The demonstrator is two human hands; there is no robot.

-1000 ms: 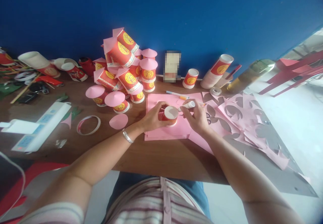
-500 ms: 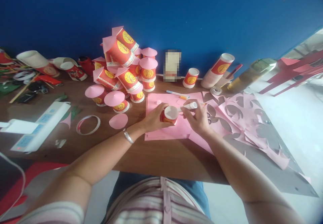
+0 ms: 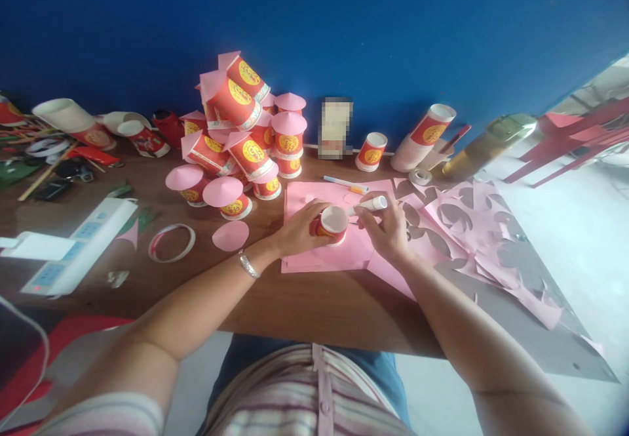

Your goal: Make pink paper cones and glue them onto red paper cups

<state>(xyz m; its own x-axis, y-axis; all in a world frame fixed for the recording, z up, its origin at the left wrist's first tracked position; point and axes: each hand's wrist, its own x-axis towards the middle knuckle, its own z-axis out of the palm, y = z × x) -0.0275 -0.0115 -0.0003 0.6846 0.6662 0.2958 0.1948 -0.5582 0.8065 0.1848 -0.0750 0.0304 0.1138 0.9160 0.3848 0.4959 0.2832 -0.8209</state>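
Observation:
My left hand [image 3: 305,229] is wrapped round a red paper cup [image 3: 335,226] with a yellow emblem, its white face turned up. It sits low over a pink paper sheet [image 3: 304,262]. In my right hand [image 3: 387,226] is a white pen-shaped tube [image 3: 374,205], its narrow end close to the cup's upper rim; whether it touches, I cannot tell. Dark loops, perhaps scissor handles [image 3: 407,231], show beside my right hand, mostly hidden. A blue-and-orange pen [image 3: 346,183] lies on the sheet's far edge.
Red cups with pink paper cones [image 3: 246,154] are piled at the back left. Cut pink scraps [image 3: 481,239] cover the grey board on the right. A tape roll [image 3: 171,243], pink disc [image 3: 230,235] and power strip [image 3: 81,246] lie left. Cups [image 3: 372,152] stand by the wall.
The white tube and my right fingers have shifted very slightly to the right and up. My left hand keeps its hold on the cup, nearly still.

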